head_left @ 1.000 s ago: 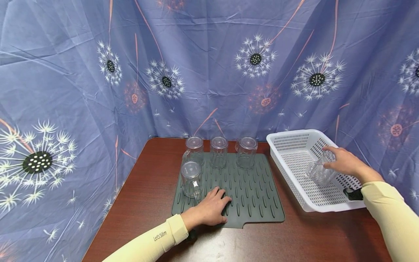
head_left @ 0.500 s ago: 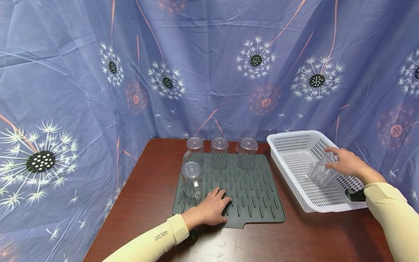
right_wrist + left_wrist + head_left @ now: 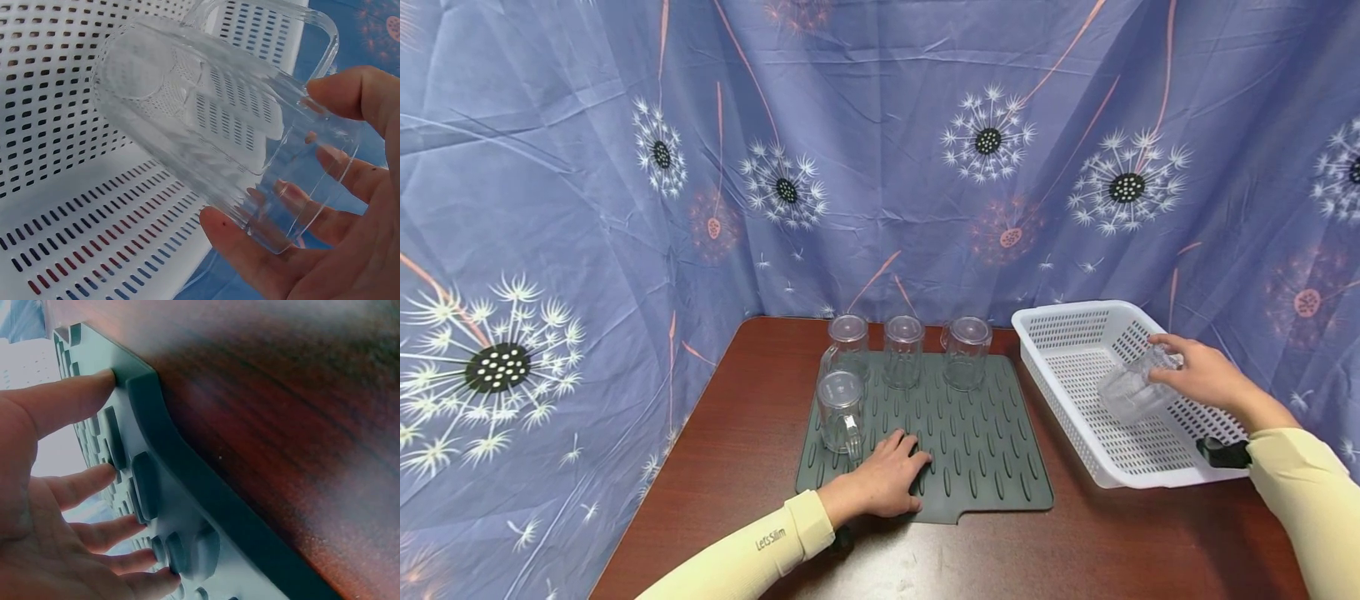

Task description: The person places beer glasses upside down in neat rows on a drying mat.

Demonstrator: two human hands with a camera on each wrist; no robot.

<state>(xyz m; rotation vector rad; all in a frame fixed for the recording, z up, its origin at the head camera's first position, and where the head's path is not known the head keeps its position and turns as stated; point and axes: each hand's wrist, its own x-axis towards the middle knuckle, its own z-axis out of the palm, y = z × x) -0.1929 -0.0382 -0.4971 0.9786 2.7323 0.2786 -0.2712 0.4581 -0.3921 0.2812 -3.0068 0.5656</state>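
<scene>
A clear glass mug (image 3: 1133, 392) is tilted inside the white basket, and my right hand (image 3: 1208, 375) grips it near its open end, thumb on one side and fingers on the other. In the right wrist view the mug's handle (image 3: 331, 37) shows on its far side, near the thumb. On the dark grey drying mat (image 3: 985, 467) lies my left hand (image 3: 886, 477), its fingers spread and touching the near edge and ridges. Just beyond this hand a glass mug (image 3: 839, 408) stands upside down.
Several more upturned glass mugs, among them one mug (image 3: 967, 354) at the right, line the back of the mat. The white perforated basket (image 3: 1060, 417) stands right of the mat on the brown table (image 3: 715, 433). A blue curtain (image 3: 880, 167) hangs close behind.
My right hand has shifted slightly to the right with the mug, which has turned a little within the basket. The left hand stays in place on the mat.
</scene>
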